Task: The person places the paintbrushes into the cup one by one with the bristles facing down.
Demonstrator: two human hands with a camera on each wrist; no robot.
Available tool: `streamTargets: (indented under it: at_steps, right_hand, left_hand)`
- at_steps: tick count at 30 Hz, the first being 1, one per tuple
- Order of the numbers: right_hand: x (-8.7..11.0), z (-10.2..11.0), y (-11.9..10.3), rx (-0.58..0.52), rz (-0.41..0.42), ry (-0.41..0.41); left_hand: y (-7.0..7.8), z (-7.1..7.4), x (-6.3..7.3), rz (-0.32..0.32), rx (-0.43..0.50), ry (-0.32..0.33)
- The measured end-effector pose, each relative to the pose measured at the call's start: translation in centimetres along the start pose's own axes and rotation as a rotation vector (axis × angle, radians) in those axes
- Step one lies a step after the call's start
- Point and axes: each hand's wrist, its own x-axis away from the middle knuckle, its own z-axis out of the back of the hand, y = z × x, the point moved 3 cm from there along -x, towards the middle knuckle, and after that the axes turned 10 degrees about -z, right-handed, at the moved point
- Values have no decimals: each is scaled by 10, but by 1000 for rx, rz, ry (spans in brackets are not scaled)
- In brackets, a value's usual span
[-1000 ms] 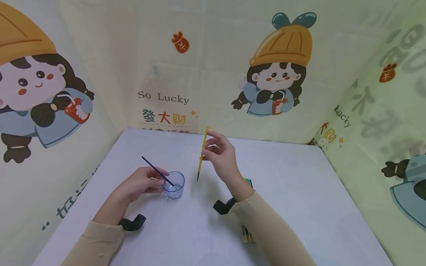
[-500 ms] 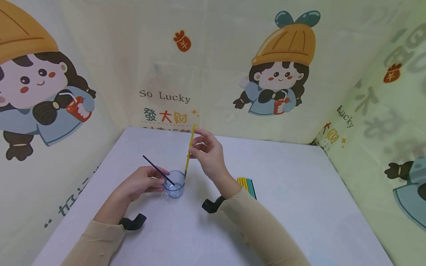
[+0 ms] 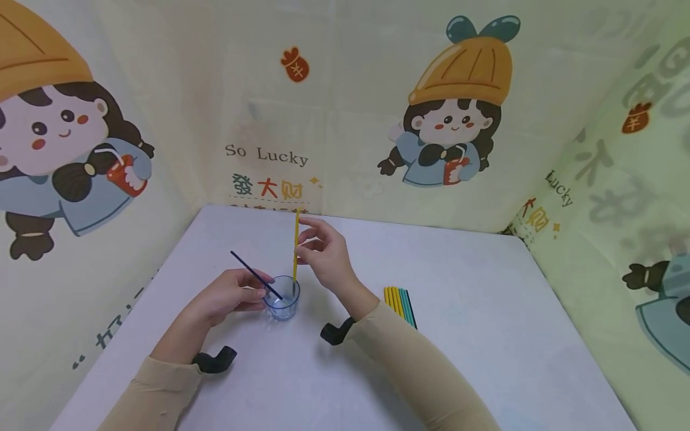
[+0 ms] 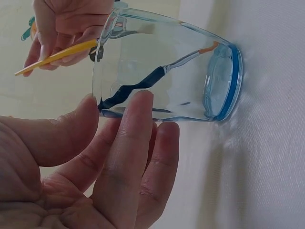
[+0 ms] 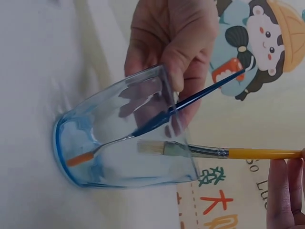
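Yellow brush (image 5: 259, 153) lowered into glass (image 3: 291, 307) | fingers (image 3: 312, 222) clamp each | white table (image 3: 485, 299) | walls (image 3: 353, 120) probably cloth

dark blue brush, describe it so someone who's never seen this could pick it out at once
On the white table, the left hand holds a clear bluish glass. The dark blue brush leans inside it, handle slanting out over the rim. Its orange bristles set it apart from the yellow brush in the right hand, whose bristles are pale.

A yellow brush (image 5: 226, 152) dips into the glass (image 3: 283, 311) beside a slanting blue brush (image 5: 152, 124).
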Motion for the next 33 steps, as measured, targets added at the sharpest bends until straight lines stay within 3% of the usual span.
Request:
streamTargets:
  at_steps: [12,24,33]
  right_hand:
    - [-1,-7,15,118,-57,-46]
    - [1,-8,26,252,-59,-121]
    - [7,0,26,245,-55,-118]
  left_hand:
    - [0,0,0,6,-4,-3]
    - [1,1,1,-11,-20,-13]
    - [0,1,1,-7,-29,-12]
